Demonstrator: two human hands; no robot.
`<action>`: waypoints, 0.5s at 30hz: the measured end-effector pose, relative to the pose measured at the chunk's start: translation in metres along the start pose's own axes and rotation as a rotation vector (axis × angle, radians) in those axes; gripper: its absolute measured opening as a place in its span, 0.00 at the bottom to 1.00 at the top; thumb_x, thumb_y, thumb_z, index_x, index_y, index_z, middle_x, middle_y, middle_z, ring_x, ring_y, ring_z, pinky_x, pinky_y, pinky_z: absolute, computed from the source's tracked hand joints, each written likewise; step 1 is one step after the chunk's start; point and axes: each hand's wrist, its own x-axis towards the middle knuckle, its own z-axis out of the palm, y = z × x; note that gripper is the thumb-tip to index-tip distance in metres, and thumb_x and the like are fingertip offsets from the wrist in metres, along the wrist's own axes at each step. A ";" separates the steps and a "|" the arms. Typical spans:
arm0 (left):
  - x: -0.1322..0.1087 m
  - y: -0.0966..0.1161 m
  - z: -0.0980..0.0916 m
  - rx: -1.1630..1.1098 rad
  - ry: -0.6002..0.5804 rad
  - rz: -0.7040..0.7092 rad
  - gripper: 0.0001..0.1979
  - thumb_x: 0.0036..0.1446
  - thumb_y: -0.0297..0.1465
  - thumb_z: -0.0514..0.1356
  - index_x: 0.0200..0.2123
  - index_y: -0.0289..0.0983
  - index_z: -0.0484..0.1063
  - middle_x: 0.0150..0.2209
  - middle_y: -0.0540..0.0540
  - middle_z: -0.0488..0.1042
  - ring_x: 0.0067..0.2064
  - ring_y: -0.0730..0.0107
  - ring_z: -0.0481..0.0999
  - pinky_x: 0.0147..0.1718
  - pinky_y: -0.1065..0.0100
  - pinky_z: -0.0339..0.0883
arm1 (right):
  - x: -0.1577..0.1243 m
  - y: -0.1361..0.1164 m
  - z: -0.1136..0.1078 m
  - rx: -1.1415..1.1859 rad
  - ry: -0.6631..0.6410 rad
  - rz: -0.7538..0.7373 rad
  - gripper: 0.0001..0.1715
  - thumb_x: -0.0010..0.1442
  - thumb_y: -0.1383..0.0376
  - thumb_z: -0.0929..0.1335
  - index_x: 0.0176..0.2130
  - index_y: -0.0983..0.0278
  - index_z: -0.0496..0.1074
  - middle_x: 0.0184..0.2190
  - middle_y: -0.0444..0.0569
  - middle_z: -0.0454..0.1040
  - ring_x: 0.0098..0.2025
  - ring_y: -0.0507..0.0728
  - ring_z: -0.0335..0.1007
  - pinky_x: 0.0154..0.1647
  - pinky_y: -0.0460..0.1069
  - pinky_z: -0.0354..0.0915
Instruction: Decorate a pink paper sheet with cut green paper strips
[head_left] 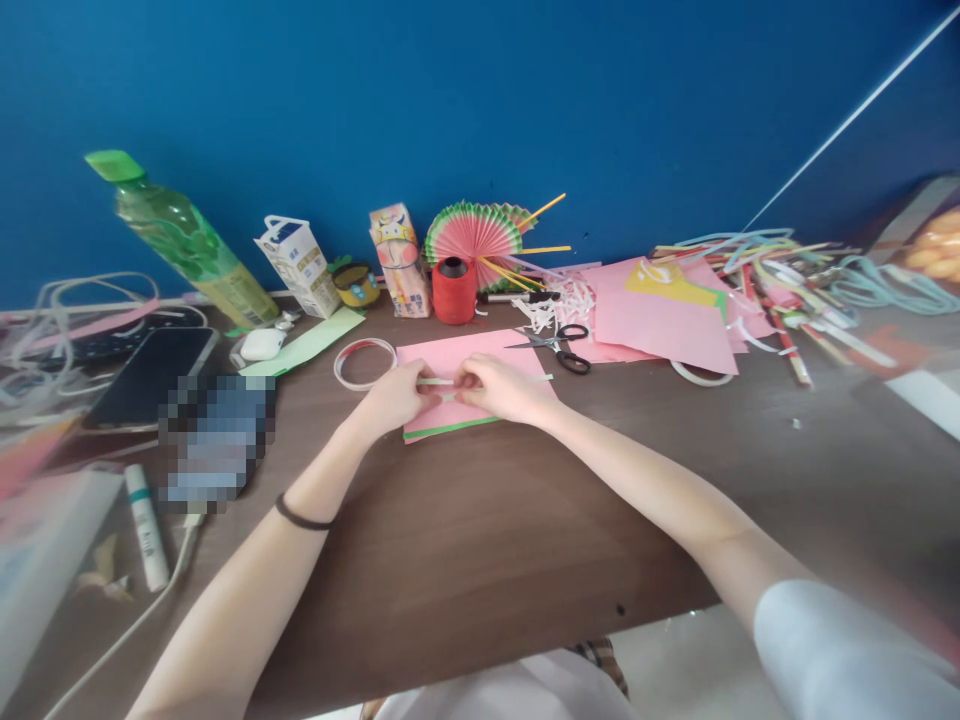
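At the frame's centre, a pale strip (pixel 435 381) spans pink paper (pixel 444 350), seemingly pinched by fingertips of the left hand (pixel 397 396) and right hand (pixel 506 388); light, even tension should keep it straight. Just right, scissors (pixel 556 344) overlap the paper's edge.

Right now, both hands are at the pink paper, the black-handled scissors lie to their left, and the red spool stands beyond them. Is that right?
Not quite: the head view shows the scissors to the hands' right, nearest the right hand. It and the left hand are at the pink paper, with the red spool beyond.
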 end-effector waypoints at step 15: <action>0.000 0.001 -0.018 -0.442 -0.044 -0.085 0.09 0.39 0.35 0.61 0.25 0.37 0.66 0.23 0.49 0.70 0.26 0.70 0.68 0.28 0.68 0.59 | 0.001 -0.001 0.005 0.076 0.003 0.083 0.05 0.50 0.73 0.67 0.32 0.66 0.69 0.25 0.43 0.67 0.29 0.50 0.61 0.31 0.46 0.57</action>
